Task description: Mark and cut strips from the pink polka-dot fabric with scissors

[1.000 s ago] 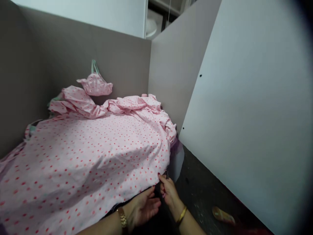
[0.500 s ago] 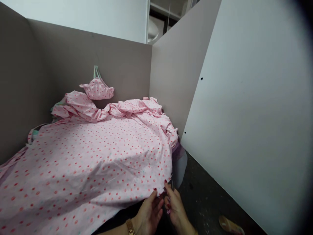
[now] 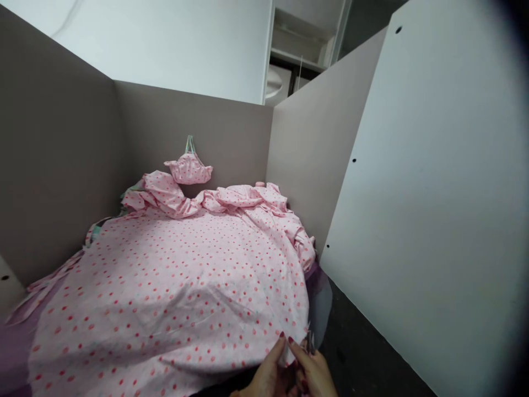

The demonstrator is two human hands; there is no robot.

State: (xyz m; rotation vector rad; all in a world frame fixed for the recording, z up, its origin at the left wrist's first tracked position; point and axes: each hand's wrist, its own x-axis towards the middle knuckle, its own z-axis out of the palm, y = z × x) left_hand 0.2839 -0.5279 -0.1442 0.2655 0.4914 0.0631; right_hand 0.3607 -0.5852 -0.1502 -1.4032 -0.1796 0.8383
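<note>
A wide pink fabric with red dots (image 3: 194,275) is spread out in front of me, its near right corner at my hands. My left hand (image 3: 268,372) is closed at that corner, thumb pressed on the fabric edge. Right beside it, my right hand (image 3: 314,372) also has its thumb at the edge. Small scissors (image 3: 309,342) stick up from my right hand, thin metal blades pointing away from me; their handle is mostly hidden by the fingers. The fingers under the cloth are partly out of sight.
Grey partitions (image 3: 198,116) enclose the surface at the back and sides, with a white panel (image 3: 421,209) on the right. A gathered dotted piece with green straps (image 3: 190,168) hangs at the back. Bunched dotted cloth (image 3: 161,193) lies below it. Purple material (image 3: 16,353) shows at left.
My view has shifted, so the fabric and partitions sit lower and further right. My hands have come together, the left thumb now next to the right thumb at the fabric edge.
</note>
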